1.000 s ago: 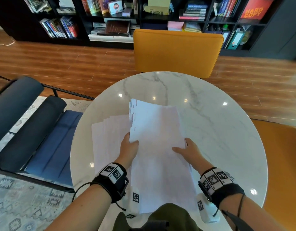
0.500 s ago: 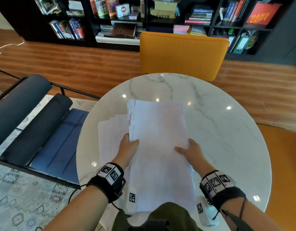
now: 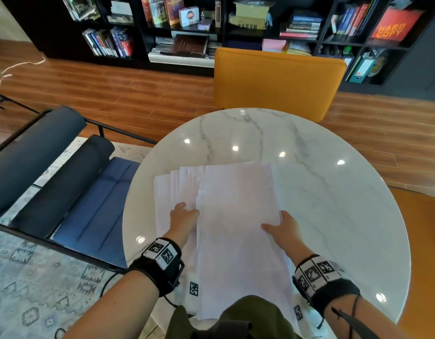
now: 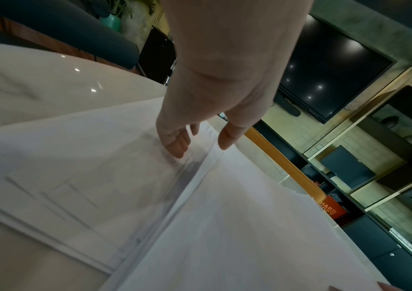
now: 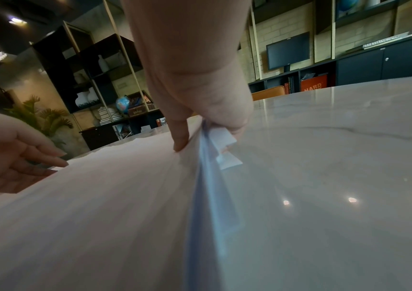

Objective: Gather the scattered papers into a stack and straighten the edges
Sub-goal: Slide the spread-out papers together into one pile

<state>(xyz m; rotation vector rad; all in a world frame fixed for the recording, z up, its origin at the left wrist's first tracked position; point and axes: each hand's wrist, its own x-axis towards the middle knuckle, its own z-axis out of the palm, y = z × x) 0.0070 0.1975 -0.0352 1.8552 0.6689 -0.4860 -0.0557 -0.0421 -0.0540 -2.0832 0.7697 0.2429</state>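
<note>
A thick bundle of white papers (image 3: 238, 228) lies lengthwise on the round marble table (image 3: 334, 192), overlapping several fanned sheets (image 3: 172, 196) that stick out to its left. My right hand (image 3: 275, 223) pinches the bundle's right edge, thumb on top and fingers curled beneath (image 5: 207, 137). My left hand (image 3: 187, 209) is at the bundle's left edge. Its fingers (image 4: 175, 145) are straight and touch the fanned sheets beside the bundle (image 4: 249, 226), thumb just above its edge. The bundle's near end hangs over the table edge at my lap.
A yellow chair (image 3: 275, 84) stands behind the table's far side. A dark blue lounge chair (image 3: 65, 179) is on the left, an orange seat (image 3: 426, 241) on the right. Bookshelves (image 3: 211, 25) line the back wall. Bare marble lies right of and beyond the papers.
The bundle has come down flatter and shifted left over the fanned sheets. My left thumb has slid off the top of the bundle to its edge; my right hand keeps its hold.
</note>
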